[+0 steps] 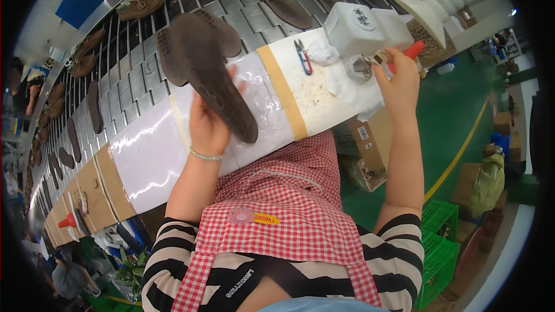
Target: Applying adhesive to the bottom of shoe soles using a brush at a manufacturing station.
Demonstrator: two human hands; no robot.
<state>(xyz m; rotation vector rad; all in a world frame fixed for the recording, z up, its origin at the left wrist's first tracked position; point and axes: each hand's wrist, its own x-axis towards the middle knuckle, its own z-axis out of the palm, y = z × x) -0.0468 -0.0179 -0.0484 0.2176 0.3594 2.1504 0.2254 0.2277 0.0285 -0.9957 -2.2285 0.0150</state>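
Note:
My left hand (pixel 208 124) holds up a dark brown shoe sole (pixel 222 84) over the pale work board, its fingers partly hidden behind the sole. My right hand (pixel 400 81) is closed with thumb and fingers pinched on a small red-handled tool (pixel 414 50). Its pale, blocky end sits just above a small cup (pixel 359 68) wrapped in whitish film; whether it touches the cup I cannot tell. A white cloth (pixel 352 93) lies under the cup. Close by rest thread snips (pixel 303 58) with red and blue handles and a crumpled white wad (pixel 324 52).
Beyond the board runs a slatted metal conveyor (pixel 136 95) carrying soles (pixel 282 7) and brown shoes (pixel 140 7). White plastic containers (pixel 354 28) stand at the board's far right, below a white funnel-ended hose (pixel 425 14). Green crates (pixel 436 254) are on the floor at right.

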